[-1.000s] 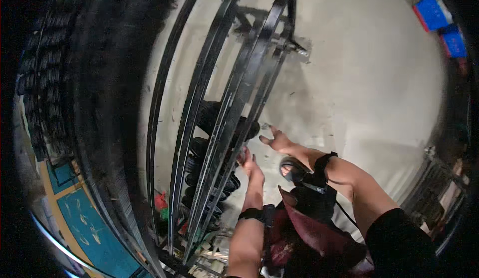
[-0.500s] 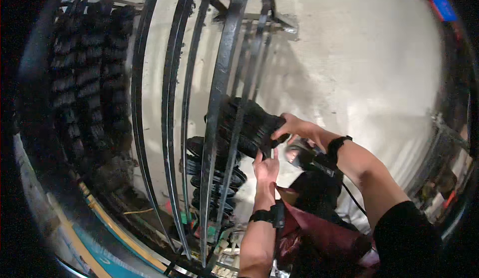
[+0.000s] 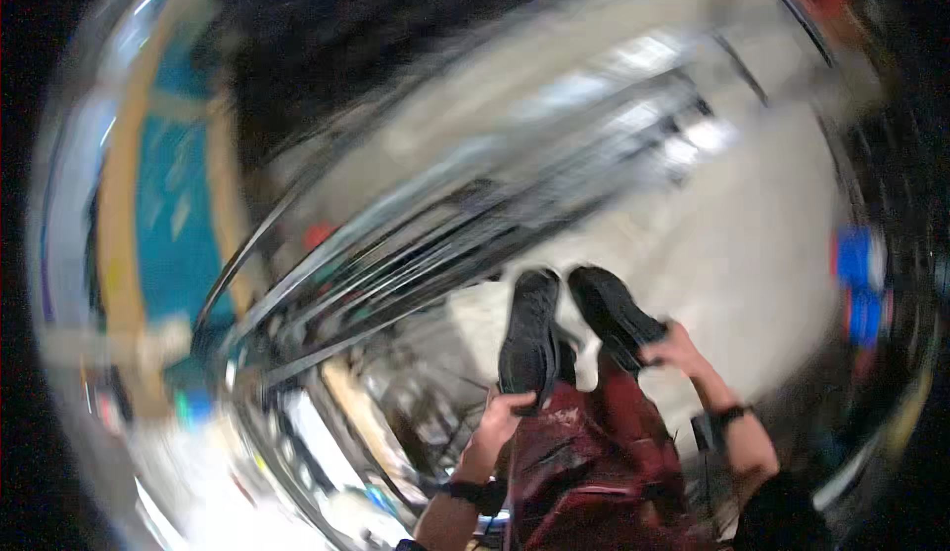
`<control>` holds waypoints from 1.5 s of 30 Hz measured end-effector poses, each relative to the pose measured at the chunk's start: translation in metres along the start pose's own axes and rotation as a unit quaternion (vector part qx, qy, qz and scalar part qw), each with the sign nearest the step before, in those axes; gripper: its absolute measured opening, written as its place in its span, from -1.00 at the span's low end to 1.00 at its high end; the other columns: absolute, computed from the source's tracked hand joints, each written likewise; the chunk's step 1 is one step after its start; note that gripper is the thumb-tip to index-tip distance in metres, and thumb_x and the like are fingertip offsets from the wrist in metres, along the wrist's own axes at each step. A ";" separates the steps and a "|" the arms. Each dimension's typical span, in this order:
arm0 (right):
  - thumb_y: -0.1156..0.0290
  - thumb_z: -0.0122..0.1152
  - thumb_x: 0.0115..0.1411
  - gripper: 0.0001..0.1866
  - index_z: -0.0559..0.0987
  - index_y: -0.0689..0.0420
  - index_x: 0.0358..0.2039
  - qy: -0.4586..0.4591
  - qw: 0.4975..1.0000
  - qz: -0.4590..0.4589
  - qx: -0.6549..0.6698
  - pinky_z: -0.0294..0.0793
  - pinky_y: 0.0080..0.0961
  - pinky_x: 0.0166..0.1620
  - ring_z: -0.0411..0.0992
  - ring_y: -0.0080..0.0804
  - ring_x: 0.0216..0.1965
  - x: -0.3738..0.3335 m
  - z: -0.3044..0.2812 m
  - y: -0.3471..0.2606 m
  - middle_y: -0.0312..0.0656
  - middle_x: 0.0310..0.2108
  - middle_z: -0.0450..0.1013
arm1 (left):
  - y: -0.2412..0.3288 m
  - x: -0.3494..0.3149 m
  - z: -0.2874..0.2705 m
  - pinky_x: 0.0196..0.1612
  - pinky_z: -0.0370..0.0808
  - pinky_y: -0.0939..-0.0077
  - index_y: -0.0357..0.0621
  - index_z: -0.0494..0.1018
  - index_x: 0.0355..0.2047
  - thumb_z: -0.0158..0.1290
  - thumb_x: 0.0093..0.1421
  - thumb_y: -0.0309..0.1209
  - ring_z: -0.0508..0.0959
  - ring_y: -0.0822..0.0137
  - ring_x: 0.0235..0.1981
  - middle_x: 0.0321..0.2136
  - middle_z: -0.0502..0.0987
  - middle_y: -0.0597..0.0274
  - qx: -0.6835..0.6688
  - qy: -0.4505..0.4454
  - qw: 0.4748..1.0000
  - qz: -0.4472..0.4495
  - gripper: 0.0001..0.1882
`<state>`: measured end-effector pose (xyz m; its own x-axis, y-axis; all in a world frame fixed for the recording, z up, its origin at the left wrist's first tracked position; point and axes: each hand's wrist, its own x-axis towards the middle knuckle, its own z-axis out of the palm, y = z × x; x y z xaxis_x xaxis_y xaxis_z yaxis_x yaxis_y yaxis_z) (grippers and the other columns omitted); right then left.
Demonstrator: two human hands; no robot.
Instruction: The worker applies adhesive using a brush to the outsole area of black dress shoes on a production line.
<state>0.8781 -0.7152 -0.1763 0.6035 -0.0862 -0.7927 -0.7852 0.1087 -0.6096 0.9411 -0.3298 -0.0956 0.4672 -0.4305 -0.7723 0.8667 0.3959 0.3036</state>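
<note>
Two black shoes are held out side by side in front of me, their dark ribbed undersides apparently turned up. My left hand (image 3: 500,417) is closed round the near end of the left shoe (image 3: 530,328), which points away from me. The right shoe (image 3: 610,312) slants toward the far left, with my right hand (image 3: 677,349) closed on its near right end. A narrow gap separates the shoes. Below them hangs a dark red apron (image 3: 584,452). Fine detail is blurred.
A dark metal rack (image 3: 435,244) runs diagonally beyond my hands, smeared by motion. At the left stands a teal panel (image 3: 176,195) with tan edges. Blue-and-red boxes (image 3: 859,259) sit far right on the pale floor (image 3: 732,254). A large dark mass (image 3: 366,37) fills the upper left.
The view has swung round. My hands, earlier close together on black footwear by the rack's bars, are now apart, each with one shoe, nearer my apron and away from the bars.
</note>
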 end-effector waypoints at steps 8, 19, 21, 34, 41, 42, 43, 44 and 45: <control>0.55 0.52 -0.27 -0.38 0.50 0.40 -0.12 -0.063 0.971 0.029 -0.229 0.67 -0.02 -0.55 0.62 -0.07 -0.48 -0.067 0.058 -0.126 0.04 -0.41 0.57 | 0.001 -0.298 -0.167 0.21 0.52 0.22 -0.43 0.37 0.29 0.49 -0.24 -0.40 0.60 0.08 0.15 0.11 0.61 -0.14 0.356 0.459 0.810 0.081 0.02; 0.46 0.66 -0.30 -0.21 0.58 0.30 0.05 -0.235 0.895 -0.033 -0.378 0.63 -0.33 -0.25 0.63 -0.31 -0.29 -0.138 0.455 -0.197 -0.12 -0.23 0.63 | 0.303 -0.420 -0.539 -0.16 0.69 0.15 -0.08 0.74 -0.15 0.27 -0.15 -0.43 0.74 -0.06 -0.12 -0.25 0.74 -0.07 0.691 0.377 0.617 0.010 -0.55; 0.46 0.71 -0.27 -0.13 0.53 0.32 0.14 -0.292 0.793 -0.093 -0.526 0.61 -0.31 -0.06 0.61 -0.26 -0.09 -0.126 0.509 -0.183 -0.06 -0.06 0.60 | 0.360 -0.397 -0.584 -0.13 0.70 0.16 0.01 0.74 -0.08 0.20 0.00 -0.46 0.74 -0.01 -0.11 -0.21 0.75 -0.02 0.724 0.429 0.538 0.034 -0.58; 0.48 0.47 -0.02 -0.26 0.44 0.32 0.21 -0.425 0.789 0.214 -0.388 0.60 -0.37 0.03 0.55 -0.33 -0.02 -0.111 0.877 -0.003 -0.14 -0.07 0.57 | 0.208 -0.473 -0.603 0.05 0.57 0.16 -0.22 0.38 0.30 0.24 0.25 -0.49 0.61 -0.13 -0.05 -0.05 0.58 -0.17 0.214 0.712 0.535 0.400 -0.40; 0.19 0.41 0.07 -0.55 0.55 0.13 -0.07 -0.366 0.786 0.163 -0.471 0.60 -0.07 -0.12 0.49 -0.31 0.01 -0.135 0.986 0.120 -0.28 -0.19 0.52 | 0.059 -0.393 -0.606 0.11 0.53 0.05 -0.46 0.46 0.10 0.41 0.15 -0.14 0.64 -0.22 -0.04 -0.11 0.64 -0.28 -0.101 0.727 0.648 0.202 -0.30; 0.15 0.42 0.07 -0.51 0.54 0.14 -0.06 -0.337 0.745 0.100 -0.567 0.63 -0.02 -0.12 0.48 -0.35 0.08 -0.138 0.990 0.106 -0.34 -0.26 0.52 | 0.062 -0.392 -0.610 0.12 0.52 0.04 -0.44 0.46 0.08 0.43 0.13 -0.16 0.63 -0.24 -0.02 -0.10 0.63 -0.28 -0.086 0.732 0.653 0.176 -0.31; 0.13 0.48 0.05 -0.43 0.50 0.22 -0.06 -0.358 0.588 -0.082 -0.720 0.58 -0.09 -0.21 0.47 -0.29 0.11 -0.162 1.012 0.073 -0.22 -0.21 0.54 | 0.051 -0.394 -0.612 0.11 0.52 0.03 -0.43 0.46 0.07 0.46 0.09 -0.19 0.62 -0.25 -0.01 -0.09 0.63 -0.28 -0.046 0.767 0.618 0.166 -0.31; 0.11 0.58 -0.01 -0.28 0.46 0.30 0.02 -0.300 0.755 -0.174 -0.557 0.55 -0.09 -0.08 0.44 -0.10 0.15 -0.145 0.996 0.065 -0.05 -0.16 0.54 | 0.066 -0.390 -0.610 0.11 0.52 0.01 -0.42 0.46 0.06 0.49 0.06 -0.22 0.61 -0.26 0.00 -0.09 0.62 -0.28 0.002 0.790 0.588 0.176 -0.30; 0.07 0.66 -0.04 -0.14 0.42 0.35 0.10 -0.193 0.684 -0.322 -0.626 0.47 -0.06 0.14 0.40 0.08 0.15 -0.189 1.020 0.020 0.08 -0.05 0.49 | 0.065 -0.399 -0.610 0.05 0.55 0.06 -0.37 0.46 0.09 0.51 0.03 -0.21 0.63 -0.21 -0.06 -0.14 0.64 -0.19 -0.016 0.785 0.591 0.184 -0.27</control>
<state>0.8903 0.3135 -0.0411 0.6826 0.5761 -0.4496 0.3016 -0.7825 -0.5448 0.7043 0.3627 -0.1085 -0.1378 0.9631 -0.2311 0.7416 0.2550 0.6205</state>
